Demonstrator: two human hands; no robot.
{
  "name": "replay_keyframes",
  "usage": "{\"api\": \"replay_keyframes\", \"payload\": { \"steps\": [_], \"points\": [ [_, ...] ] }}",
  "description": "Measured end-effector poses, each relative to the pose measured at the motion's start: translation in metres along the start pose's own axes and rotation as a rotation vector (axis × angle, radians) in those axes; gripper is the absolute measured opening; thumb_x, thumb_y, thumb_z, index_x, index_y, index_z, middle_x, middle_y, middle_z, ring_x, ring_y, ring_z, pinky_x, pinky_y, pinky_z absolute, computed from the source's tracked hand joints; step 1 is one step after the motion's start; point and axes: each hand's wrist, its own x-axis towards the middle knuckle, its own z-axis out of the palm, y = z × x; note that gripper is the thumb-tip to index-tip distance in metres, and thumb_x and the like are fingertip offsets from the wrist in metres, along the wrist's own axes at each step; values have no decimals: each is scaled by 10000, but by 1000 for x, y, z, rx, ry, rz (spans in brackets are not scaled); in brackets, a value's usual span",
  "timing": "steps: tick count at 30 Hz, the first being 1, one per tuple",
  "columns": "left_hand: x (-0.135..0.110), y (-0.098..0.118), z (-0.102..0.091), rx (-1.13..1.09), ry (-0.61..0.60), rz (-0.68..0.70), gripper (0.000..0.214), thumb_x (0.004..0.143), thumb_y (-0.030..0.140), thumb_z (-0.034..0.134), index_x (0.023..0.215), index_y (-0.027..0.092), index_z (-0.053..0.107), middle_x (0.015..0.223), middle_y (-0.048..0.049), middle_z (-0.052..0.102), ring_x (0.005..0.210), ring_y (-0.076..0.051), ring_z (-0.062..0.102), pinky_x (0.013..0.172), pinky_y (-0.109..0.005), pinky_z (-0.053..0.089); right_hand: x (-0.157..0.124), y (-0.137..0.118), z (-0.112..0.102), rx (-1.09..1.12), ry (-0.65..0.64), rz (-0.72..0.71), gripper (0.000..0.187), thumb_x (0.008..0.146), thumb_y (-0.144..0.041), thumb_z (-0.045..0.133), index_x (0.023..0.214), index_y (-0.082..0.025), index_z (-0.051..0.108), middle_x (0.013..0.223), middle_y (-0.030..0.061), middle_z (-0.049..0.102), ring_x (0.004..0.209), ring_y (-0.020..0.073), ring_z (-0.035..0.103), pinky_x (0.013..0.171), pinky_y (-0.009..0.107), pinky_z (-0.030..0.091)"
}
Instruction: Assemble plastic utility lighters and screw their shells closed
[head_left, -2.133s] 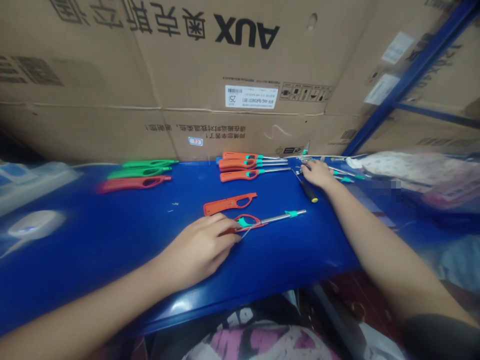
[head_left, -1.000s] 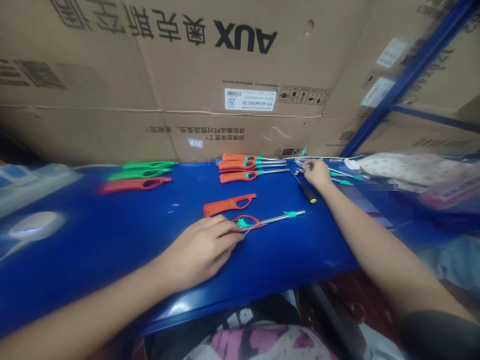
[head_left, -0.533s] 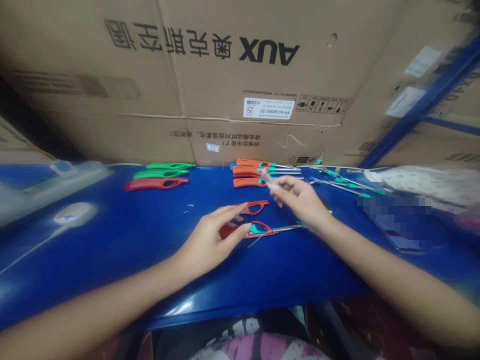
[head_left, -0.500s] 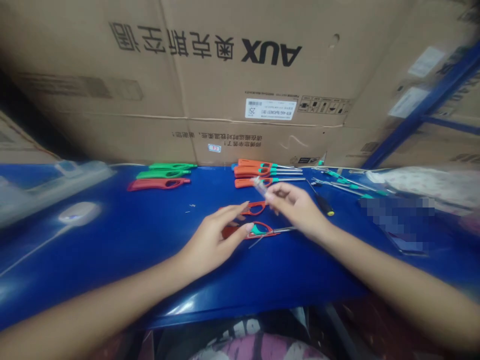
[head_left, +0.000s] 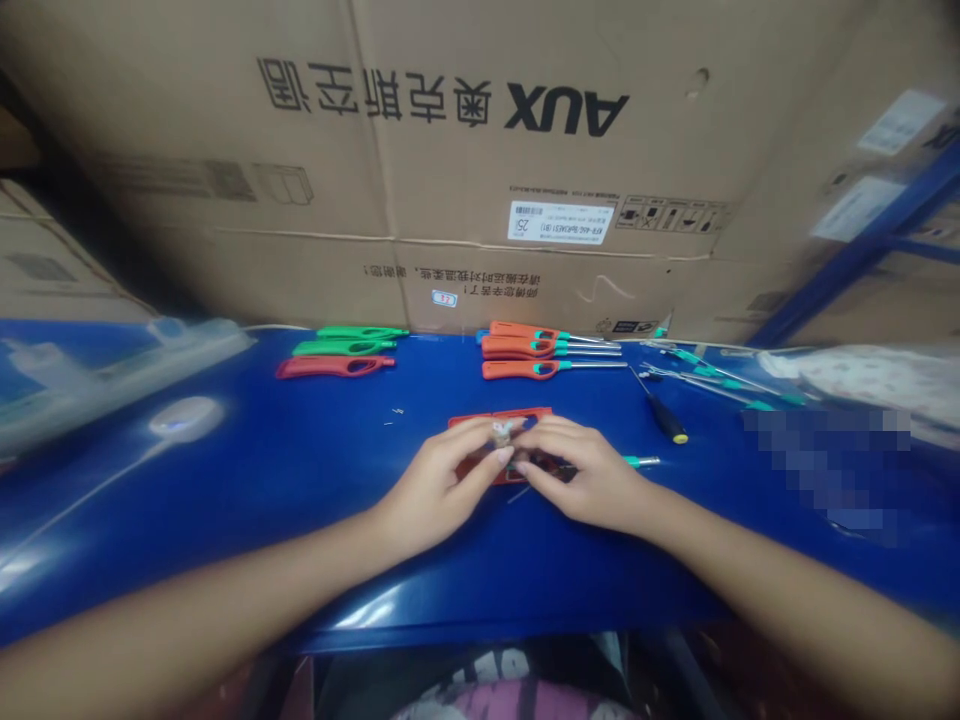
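Observation:
Both my hands meet at the middle of the blue table. My left hand and my right hand pinch a small clear part between their fingertips, just above an open orange lighter body with a metal rod sticking out to the right. A separate orange half-shell lies just behind the fingers. The hands hide most of the lighter body.
Three finished orange lighters lie at the back centre, green and red shells to their left. A black screwdriver and loose metal rods lie right. Cardboard boxes wall the back. A white round object sits left.
My right hand came back from the far right of the table with a small clear part and joined my left hand over the orange lighter body. The view shifted left.

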Motion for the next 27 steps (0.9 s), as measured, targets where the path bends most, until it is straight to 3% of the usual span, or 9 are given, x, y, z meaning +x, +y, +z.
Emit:
{"api": "replay_keyframes", "payload": {
  "steps": [5,10,14,21,24,27],
  "points": [
    [1,1,-4,18,48,-68,234,965,269,585,1146,180,704,1181,-86,728,1083,-208,685,960,-331,548,-3,-8,-10,-31,-137,38,136,921,-192,565,1024,-228,647,912,44,698,774,162,634,686,290,508],
    [1,5,-9,114,28,-116,121,879,277,699,928,173,738,896,-28,749,696,-129,651,634,-223,514,-4,-6,-14,-195,-385,-93,135,930,-301,595,1029,-229,653,1059,45,701,875,171,668,738,294,501],
    [0,4,-11,195,-26,-160,114,854,290,721,875,179,735,738,11,689,587,-103,551,554,-210,415,-6,-1,-10,-305,-374,-94,106,948,-270,560,961,-220,652,985,32,692,771,149,648,661,278,462],
    [0,0,-10,212,-76,-208,118,858,273,681,849,166,733,674,16,647,540,-96,508,524,-204,383,-4,-1,-10,-174,-357,-13,117,983,-275,535,979,-222,639,968,40,671,780,148,634,670,270,474],
    [1,0,-10,172,-81,-226,116,843,264,686,812,158,721,656,17,644,521,-90,505,510,-196,382,-3,-1,-9,-70,-275,62,104,979,-268,549,968,-217,639,949,49,667,813,156,625,702,272,489],
    [2,1,-10,151,-82,-235,121,831,263,693,803,148,718,644,15,634,511,-87,499,500,-194,379,-3,3,-6,1,-164,193,105,952,-274,582,891,-204,631,822,23,643,637,120,559,586,245,444]
  ]
}}
